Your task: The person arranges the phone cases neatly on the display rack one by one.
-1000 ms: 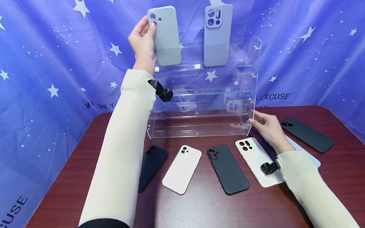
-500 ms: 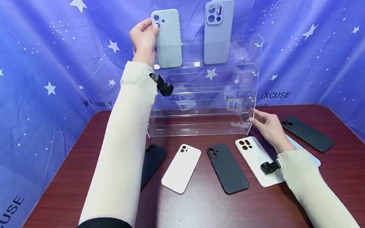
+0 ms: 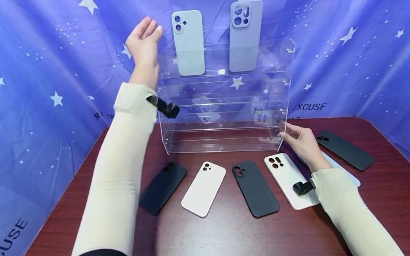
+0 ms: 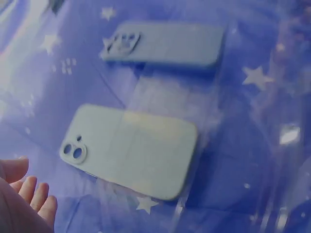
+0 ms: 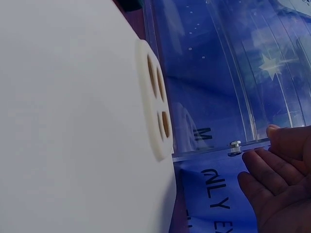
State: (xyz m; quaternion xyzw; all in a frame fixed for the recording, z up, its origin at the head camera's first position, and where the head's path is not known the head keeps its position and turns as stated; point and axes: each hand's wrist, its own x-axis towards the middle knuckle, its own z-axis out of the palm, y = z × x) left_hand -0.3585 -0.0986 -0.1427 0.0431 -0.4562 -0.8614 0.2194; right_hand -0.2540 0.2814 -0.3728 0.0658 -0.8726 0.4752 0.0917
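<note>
A pale green phone case (image 3: pixel 189 43) stands upright on the top tier of a clear acrylic display stand (image 3: pixel 223 145), its camera holes at the upper left. Just left of it, apart from the case, my left hand (image 3: pixel 144 49) is raised with loosely bent fingers and holds nothing. The left wrist view also shows a gap between the fingers (image 4: pixel 43 198) and the green case. A greyish-lilac phone case (image 3: pixel 244 39) stands on the same tier, farther right. My right hand (image 3: pixel 302 143) pinches the lower right side panel of the stand between thumb and fingers.
Across the dark red table (image 3: pixel 219 248) lie a dark case (image 3: pixel 163 188), a white case (image 3: pixel 204 190), a dark grey case (image 3: pixel 256 189) and another white case (image 3: pixel 289 181). A dark case (image 3: pixel 345 150) and a partly hidden pale case (image 3: pixel 345 171) lie at the right. A starry blue cloth (image 3: pixel 46 75) hangs behind.
My left hand has let go of the green case and moved left, away from it. The case stays upright on the top tier. My right hand keeps its place at the stand.
</note>
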